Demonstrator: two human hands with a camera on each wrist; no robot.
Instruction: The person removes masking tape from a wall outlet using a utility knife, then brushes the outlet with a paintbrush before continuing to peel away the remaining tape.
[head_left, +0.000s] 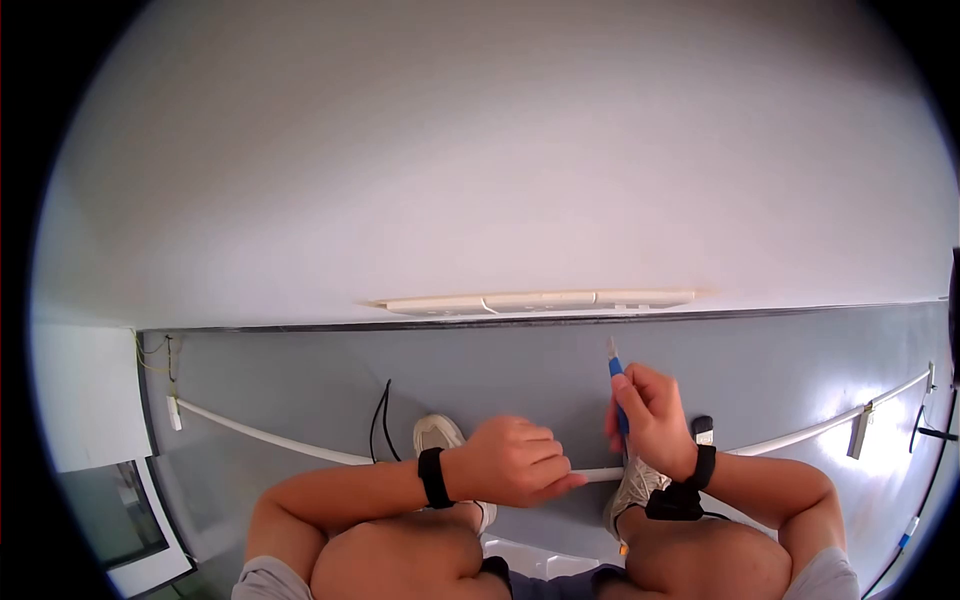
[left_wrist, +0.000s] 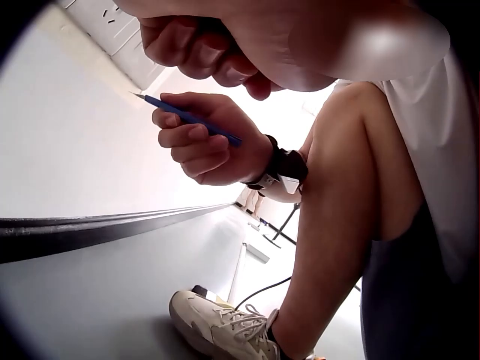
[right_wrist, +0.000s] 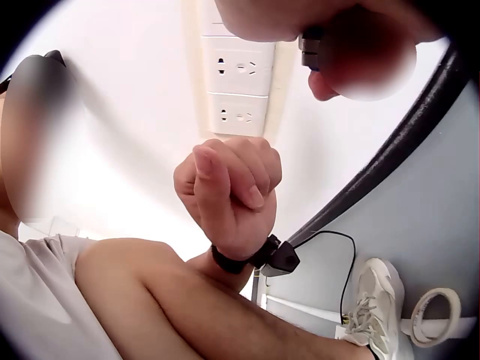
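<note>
The right hand (head_left: 650, 415) grips a slim blue-handled tool (head_left: 617, 375), its thin pale tip pointing towards the wall; the left wrist view shows the same blue tool (left_wrist: 191, 120) across the right hand's curled fingers (left_wrist: 196, 154). Level with it on the left, the left hand (head_left: 515, 462) is held in the air with its fingers curled and nothing seen in it. In the right wrist view the left hand (right_wrist: 229, 187) is a loose fist below a white socket panel (right_wrist: 238, 71). Neither hand touches the panel.
The long socket panel (head_left: 540, 300) sits low on the white wall. A white strip (head_left: 280, 435) crosses the grey floor behind the shoes (head_left: 437, 432). A black cable (head_left: 378, 415) loops by the left foot. A tape roll (right_wrist: 435, 316) lies beside a shoe.
</note>
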